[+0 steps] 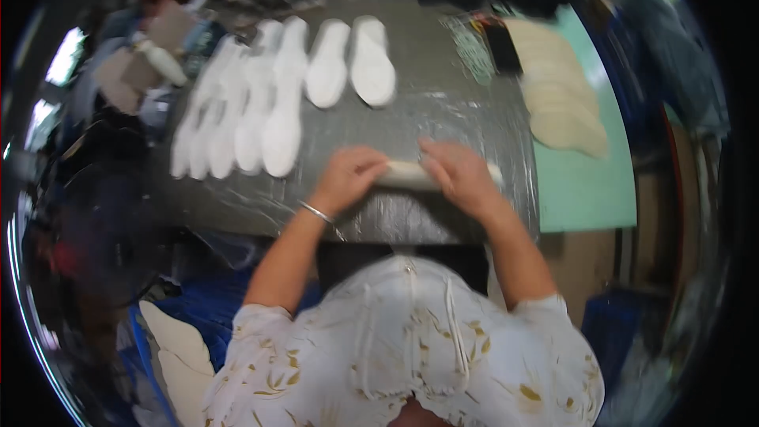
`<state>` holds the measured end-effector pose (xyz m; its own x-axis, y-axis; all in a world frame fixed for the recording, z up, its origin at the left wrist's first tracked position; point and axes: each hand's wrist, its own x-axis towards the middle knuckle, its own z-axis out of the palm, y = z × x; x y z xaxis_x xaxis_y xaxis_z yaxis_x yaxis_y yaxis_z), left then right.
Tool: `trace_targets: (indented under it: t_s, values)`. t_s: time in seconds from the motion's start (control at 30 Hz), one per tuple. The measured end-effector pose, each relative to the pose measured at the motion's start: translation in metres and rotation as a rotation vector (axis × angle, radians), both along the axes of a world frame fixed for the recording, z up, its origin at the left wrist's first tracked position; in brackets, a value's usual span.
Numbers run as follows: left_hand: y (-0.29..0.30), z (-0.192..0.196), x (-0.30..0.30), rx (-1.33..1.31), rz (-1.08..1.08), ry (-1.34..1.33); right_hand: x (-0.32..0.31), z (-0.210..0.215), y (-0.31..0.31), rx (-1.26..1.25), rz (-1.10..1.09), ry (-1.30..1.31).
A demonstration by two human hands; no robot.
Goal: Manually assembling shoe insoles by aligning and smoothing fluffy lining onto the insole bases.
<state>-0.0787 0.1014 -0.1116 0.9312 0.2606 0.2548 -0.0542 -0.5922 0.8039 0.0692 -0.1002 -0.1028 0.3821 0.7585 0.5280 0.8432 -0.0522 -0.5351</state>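
Both hands are over the near part of the table, on a long cream-coloured piece (pixel 407 176) that spans left to right and looks like a shoe insole seen nearly edge-on; blur hides its exact shape. My left hand (pixel 350 178), with a bangle at the wrist, pinches its left end between thumb and fingers. Further right, my right hand (pixel 462 176) is closed over it, and the right end sticks out past that hand. White insoles (pixel 281 134) lie in overlapping rows to the left, and two single insoles (pixel 372 63) lie beyond the hands.
The grey table (pixel 443 115) has a shiny clear covering. At right, a fanned stack of cream pieces (pixel 561 87) rests on a green board (pixel 589 198). A tangle of pale green string (pixel 470 47) lies next to a black object (pixel 501 47). More cream pieces (pixel 178 340) sit lower left.
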Motion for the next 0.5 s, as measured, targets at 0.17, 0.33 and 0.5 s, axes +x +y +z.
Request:
trace_targets:
  t_s: [0.17,0.33,0.5]
  values:
    - [0.007,-0.002,0.0,0.179,-0.027,-0.055,0.042,-0.011,-0.067,0.095,-0.242,0.361]
    - [-0.004,-0.004,0.001,0.216,-0.049,-0.013,0.022,-0.024,-0.084,0.015,-0.189,0.219]
    - [-0.012,-0.002,-0.001,0.244,-0.055,-0.042,0.006,-0.028,-0.055,0.005,-0.098,-0.027]
